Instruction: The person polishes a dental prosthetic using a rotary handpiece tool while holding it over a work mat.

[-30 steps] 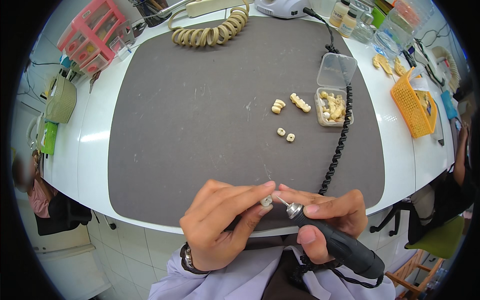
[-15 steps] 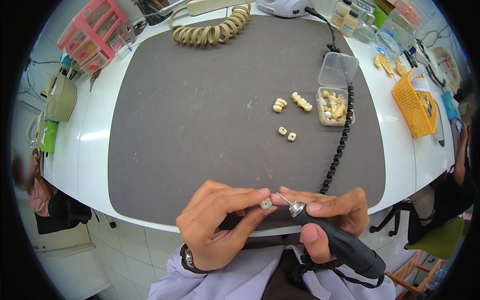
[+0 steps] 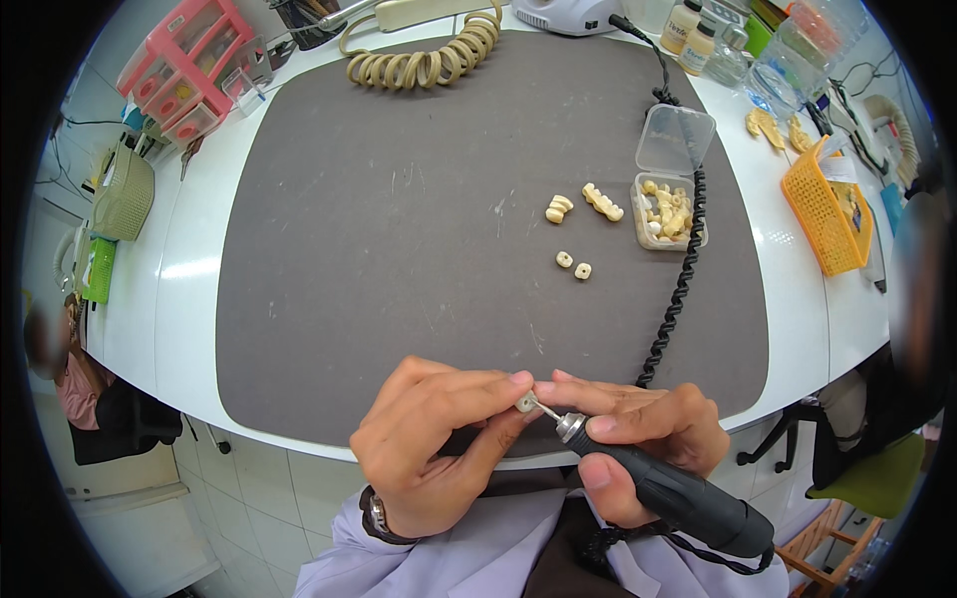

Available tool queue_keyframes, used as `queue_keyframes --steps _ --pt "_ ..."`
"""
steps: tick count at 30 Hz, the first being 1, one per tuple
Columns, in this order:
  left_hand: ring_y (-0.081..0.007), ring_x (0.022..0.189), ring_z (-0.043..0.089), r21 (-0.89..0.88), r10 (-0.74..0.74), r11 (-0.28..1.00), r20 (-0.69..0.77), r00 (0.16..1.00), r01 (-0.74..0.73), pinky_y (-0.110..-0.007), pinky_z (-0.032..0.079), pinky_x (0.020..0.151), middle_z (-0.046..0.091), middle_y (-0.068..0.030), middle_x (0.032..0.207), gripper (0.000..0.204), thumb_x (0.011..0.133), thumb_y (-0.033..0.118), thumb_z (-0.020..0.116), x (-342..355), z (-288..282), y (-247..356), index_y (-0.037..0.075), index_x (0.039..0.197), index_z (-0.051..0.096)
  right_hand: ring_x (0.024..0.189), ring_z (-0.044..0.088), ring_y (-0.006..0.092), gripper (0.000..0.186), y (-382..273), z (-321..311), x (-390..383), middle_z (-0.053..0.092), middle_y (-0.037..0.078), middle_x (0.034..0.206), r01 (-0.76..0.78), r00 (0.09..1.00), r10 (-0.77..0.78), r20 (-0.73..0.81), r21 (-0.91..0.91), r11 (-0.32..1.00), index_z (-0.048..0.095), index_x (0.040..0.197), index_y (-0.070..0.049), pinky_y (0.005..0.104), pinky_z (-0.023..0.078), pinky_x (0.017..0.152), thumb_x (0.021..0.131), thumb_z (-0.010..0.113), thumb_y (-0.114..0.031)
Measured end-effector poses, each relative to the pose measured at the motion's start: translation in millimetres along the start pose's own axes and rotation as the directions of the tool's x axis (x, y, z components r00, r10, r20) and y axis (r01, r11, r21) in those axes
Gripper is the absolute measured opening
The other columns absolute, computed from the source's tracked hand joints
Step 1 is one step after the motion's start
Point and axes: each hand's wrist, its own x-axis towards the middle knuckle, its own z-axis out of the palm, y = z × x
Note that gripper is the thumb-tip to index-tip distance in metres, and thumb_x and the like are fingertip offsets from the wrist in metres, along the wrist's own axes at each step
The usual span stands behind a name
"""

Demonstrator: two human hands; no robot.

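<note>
My left hand (image 3: 429, 448) pinches a small pale tooth-like piece (image 3: 525, 402) between fingertips and thumb. My right hand (image 3: 658, 439) grips a black rotary handpiece (image 3: 688, 498), whose thin metal tip (image 3: 546, 410) meets or nearly meets the piece. Both hands' fingertips are close together. On the grey mat (image 3: 399, 249) beyond them lie two small cream pieces (image 3: 583, 271), two multi-unit cream pieces (image 3: 602, 202) and an open clear box (image 3: 663, 224) holding several cream pieces, with the black coiled cord (image 3: 683, 289) running over it.
A beige coiled hose (image 3: 419, 68) lies at the back, near a white machine (image 3: 558, 15). A pink drawer unit (image 3: 179, 70) stands back left, an orange basket (image 3: 822, 209) at right, near bottles (image 3: 698, 50). People sit at left (image 3: 80, 379) and right (image 3: 857, 399).
My right hand has lowered the handpiece slightly and brought its tip leftward to the piece in my left hand, which has turned a little.
</note>
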Motion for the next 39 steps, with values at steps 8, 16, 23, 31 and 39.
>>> queue_keyframes --steps 8,16,23,31,39 --pt "-0.0163 0.069 0.065 0.006 0.005 1.0 -0.016 1.0 -0.004 -0.025 0.045 0.062 0.072 -0.0053 0.08 0.03 0.063 -0.003 0.081 -1.5 0.7 -0.7 0.004 0.09 0.072 0.087 0.069 0.0395 0.026 -0.1 0.2 -0.8 0.064 0.038 0.086 -0.017 1.0 0.017 0.002 0.015 1.0 0.047 0.091 0.003 0.0513 0.054 0.082 0.079 0.068 -0.008" --pt "-0.0164 0.068 0.064 0.004 0.0 1.0 -0.017 1.0 0.0 -0.025 0.045 0.062 0.072 -0.0055 0.081 0.03 0.062 -0.003 0.081 -1.2 1.2 -0.1 0.004 0.089 0.072 0.089 0.068 0.0418 0.025 -0.3 -0.9 -0.7 0.063 0.038 0.084 -0.019 1.0 0.019 0.012 0.024 1.0 0.048 0.09 0.003 0.0526 0.053 0.082 0.079 0.067 -0.007" --pt "-0.0162 0.069 0.065 0.007 0.007 1.0 -0.014 1.0 -0.007 -0.026 0.045 0.061 0.071 -0.0053 0.08 0.03 0.062 -0.003 0.081 -0.5 0.8 0.2 0.004 0.089 0.072 0.088 0.068 0.0414 0.025 -0.8 0.0 0.5 0.064 0.037 0.083 -0.008 1.0 0.008 0.001 0.02 1.0 0.048 0.089 0.004 0.0524 0.054 0.081 0.078 0.068 -0.007" --pt "-0.0163 0.068 0.065 0.008 0.007 1.0 -0.006 1.0 -0.007 -0.026 0.045 0.062 0.071 -0.0054 0.08 0.03 0.063 -0.004 0.081 -0.6 0.6 -0.5 0.004 0.09 0.072 0.088 0.068 0.0413 0.025 0.0 -0.4 -0.3 0.064 0.037 0.082 -0.013 1.0 0.013 0.001 0.012 1.0 0.048 0.089 0.004 0.052 0.054 0.081 0.078 0.068 -0.007" --pt "-0.0166 0.068 0.065 0.002 0.008 1.0 -0.003 1.0 -0.007 -0.025 0.045 0.062 0.072 -0.0059 0.081 0.03 0.062 -0.004 0.081 -0.4 0.6 -0.4 0.004 0.089 0.072 0.088 0.068 0.0416 0.026 -0.5 -0.6 -1.4 0.064 0.037 0.083 -0.028 1.0 0.028 0.0 0.02 0.999 0.048 0.09 0.004 0.0526 0.053 0.082 0.079 0.068 -0.007"
